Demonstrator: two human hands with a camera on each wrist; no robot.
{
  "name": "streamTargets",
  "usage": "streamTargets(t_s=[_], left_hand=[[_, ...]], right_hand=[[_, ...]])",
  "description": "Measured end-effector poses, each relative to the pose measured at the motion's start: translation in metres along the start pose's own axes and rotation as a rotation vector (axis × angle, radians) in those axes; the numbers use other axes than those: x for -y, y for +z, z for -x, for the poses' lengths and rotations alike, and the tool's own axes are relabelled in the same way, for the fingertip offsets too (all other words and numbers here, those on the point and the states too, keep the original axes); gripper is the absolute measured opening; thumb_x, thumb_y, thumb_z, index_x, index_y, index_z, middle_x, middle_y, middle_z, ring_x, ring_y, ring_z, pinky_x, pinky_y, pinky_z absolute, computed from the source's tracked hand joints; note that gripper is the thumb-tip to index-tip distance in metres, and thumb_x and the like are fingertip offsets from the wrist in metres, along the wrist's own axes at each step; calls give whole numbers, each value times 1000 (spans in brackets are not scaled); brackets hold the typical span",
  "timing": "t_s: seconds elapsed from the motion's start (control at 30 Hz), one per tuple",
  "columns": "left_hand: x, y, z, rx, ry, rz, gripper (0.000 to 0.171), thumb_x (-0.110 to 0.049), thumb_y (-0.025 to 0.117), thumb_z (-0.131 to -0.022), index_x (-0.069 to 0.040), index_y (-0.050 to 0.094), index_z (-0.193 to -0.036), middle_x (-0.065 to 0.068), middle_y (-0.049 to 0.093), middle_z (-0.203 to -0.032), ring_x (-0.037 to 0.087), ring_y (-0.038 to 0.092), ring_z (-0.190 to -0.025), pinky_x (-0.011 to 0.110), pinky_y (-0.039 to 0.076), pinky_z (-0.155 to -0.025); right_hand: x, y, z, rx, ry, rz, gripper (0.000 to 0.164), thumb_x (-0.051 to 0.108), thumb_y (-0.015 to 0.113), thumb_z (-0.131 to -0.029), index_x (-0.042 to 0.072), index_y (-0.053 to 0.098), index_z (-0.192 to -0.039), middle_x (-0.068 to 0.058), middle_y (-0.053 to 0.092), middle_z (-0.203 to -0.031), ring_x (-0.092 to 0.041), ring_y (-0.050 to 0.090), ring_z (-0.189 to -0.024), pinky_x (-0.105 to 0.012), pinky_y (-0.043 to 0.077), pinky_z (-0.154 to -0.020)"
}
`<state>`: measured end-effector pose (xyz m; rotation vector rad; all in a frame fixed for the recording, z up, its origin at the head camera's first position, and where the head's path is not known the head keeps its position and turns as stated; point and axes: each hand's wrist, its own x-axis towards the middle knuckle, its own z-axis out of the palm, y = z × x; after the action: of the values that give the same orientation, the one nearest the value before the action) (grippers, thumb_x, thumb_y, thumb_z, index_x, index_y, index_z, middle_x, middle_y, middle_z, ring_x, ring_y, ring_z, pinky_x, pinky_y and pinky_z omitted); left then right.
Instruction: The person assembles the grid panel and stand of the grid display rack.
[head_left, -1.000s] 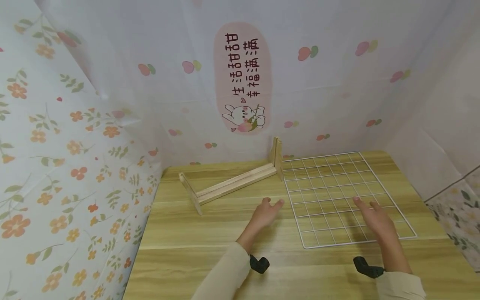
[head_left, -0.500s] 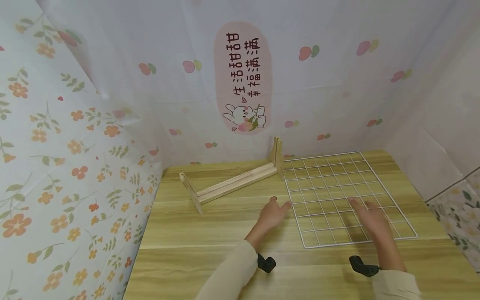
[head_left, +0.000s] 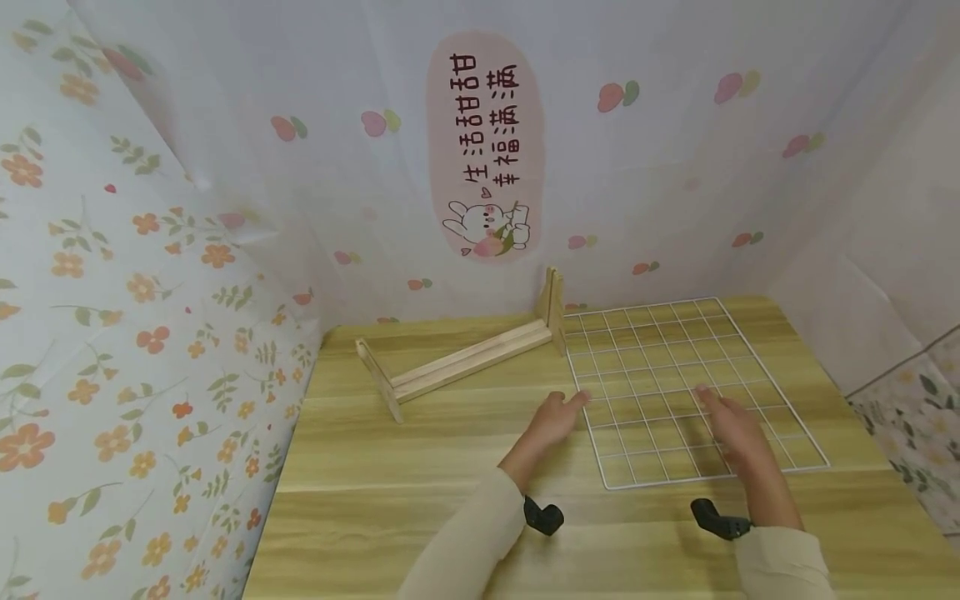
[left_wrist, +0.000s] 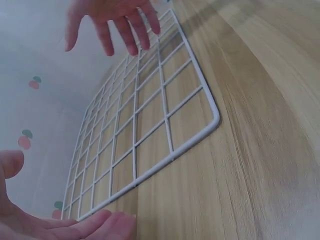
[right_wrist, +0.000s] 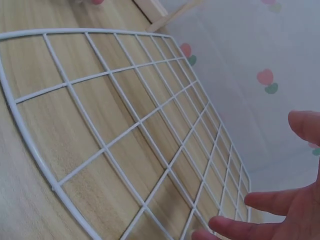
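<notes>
Lying on the table (head_left: 337, 517), the white wire grid (right_wrist: 140, 121) has relaxed, unclenched hands (head_left: 553, 419) (head_left: 741, 433), left at its edge, right above

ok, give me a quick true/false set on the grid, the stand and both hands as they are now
1. The white wire grid lies on the table. True.
2. In the head view, the wooden stand is right of the grid. False: it is left of it.
3. The left hand is nearer the stand than the right hand is. True.
4. The right hand grips the stand. False: it is over the grid, fingers extended.
</notes>
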<state>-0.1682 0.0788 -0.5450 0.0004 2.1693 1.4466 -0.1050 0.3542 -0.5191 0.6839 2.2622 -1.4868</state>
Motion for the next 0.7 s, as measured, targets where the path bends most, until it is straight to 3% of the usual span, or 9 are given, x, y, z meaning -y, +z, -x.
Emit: streamTargets(t_s=[0.1,0.17,0.23,0.33,0.47,0.57,0.7], left_hand=[[0,0,-3,25,-42,121,76,-61,47,-94,2,44,-137,15,61,-111,26,58,-83,49,52,-88],[0,0,-6,34,-72,186,68,-59,49,-94,0,50,-128,8,57,-85,21,50,-72,48,55,-81],[0,0,-7,38,-104,242,64,-60,52,-93,-3,53,-121,3,47,-74,20,47,-69,47,55,-79],[1,0,-8,41,-126,291,68,-59,53,-92,0,51,-127,10,57,-92,26,57,-83,47,56,-81],[1,0,-8,64,-150,375,79,-57,54,-93,4,40,-141,27,58,-118,40,61,-103,51,55,-85],[1,0,-8,74,-170,427,86,-58,54,-92,5,31,-146,32,58,-119,44,61,-105,53,55,-85],[2,0,-10,77,-197,473,91,-58,56,-90,3,23,-150,32,59,-116,45,61,-105,54,54,-86]], right_hand=[[0,-2,-2,40,17,-88,107,75,24,-90,-8,-6,-150,-38,7,-153,-56,21,-136,-66,33,-103],[-1,-3,-4,58,31,-129,107,75,25,-90,-7,-6,-151,-37,9,-154,-54,20,-138,-64,32,-105],[-1,-3,-4,63,45,-157,107,76,27,-89,-5,-6,-152,-37,8,-154,-52,20,-139,-63,31,-107],[-2,-3,-6,70,51,-186,106,76,28,-89,-2,-7,-153,-38,7,-154,-52,20,-140,-62,30,-108],[-5,-2,-8,77,53,-214,106,77,26,-88,-1,-4,-153,-38,8,-154,-51,25,-138,-60,35,-105],[-9,-1,-9,82,54,-227,107,77,24,-89,-4,-1,-153,-37,12,-154,-49,31,-136,-56,40,-101],[-15,1,-10,83,54,-249,107,77,25,-89,-5,1,-153,-34,20,-153,-37,52,-119,-47,47,-94]])
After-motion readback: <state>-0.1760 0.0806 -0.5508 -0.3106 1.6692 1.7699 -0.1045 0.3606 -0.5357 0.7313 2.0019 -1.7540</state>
